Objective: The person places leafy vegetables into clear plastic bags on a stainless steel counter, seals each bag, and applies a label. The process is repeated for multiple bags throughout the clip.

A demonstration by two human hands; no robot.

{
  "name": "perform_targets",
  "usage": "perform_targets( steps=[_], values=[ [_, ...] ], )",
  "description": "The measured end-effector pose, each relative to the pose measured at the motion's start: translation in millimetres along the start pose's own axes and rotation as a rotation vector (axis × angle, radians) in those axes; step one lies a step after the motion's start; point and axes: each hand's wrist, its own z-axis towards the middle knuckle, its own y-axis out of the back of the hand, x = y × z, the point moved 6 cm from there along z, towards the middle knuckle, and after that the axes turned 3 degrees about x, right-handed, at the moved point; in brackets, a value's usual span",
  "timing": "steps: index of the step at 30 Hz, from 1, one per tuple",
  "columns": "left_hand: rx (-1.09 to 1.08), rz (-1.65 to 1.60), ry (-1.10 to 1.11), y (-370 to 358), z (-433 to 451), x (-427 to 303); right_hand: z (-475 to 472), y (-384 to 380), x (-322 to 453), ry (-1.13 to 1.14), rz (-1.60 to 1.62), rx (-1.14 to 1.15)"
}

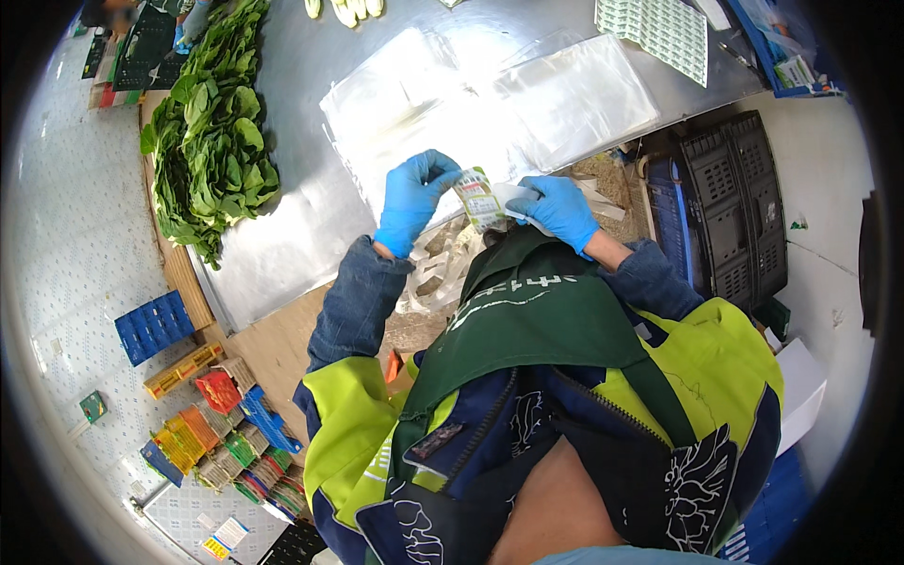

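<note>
In a blue glove, my left hand (417,201) pinches the upper corner of a printed green-and-white label (482,201) between thumb and fingers. My right hand (558,210), gloved in blue too, grips a white paper strip (510,193) just right of the label; whether the two are still joined cannot be made out. Both hands are in front of my dark green apron (537,304), at the near edge of a metal table (296,240). Beyond them on the table are clear plastic bags (575,95), partly washed out by glare.
Leafy green vegetables (219,155) are heaped along the table's left side. A sheet of labels (657,35) and a pen (736,53) lie at the far right, near a blue crate (784,42). Black crates (734,205) stand right of the table. Another person's gloved hand (182,41) shows far left.
</note>
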Motion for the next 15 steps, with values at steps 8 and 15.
perform_targets(
  steps=[8, 15],
  values=[
    [-0.383, -0.014, -0.222, 125.0, -5.5, -61.9, 61.4, -47.5, 1.0, 0.466, -0.535, 0.043],
    [-0.267, -0.332, -0.062, 92.2, 20.5, -20.4, 30.1, 1.4, 2.4, 0.184, -0.079, 0.116]
  ],
)
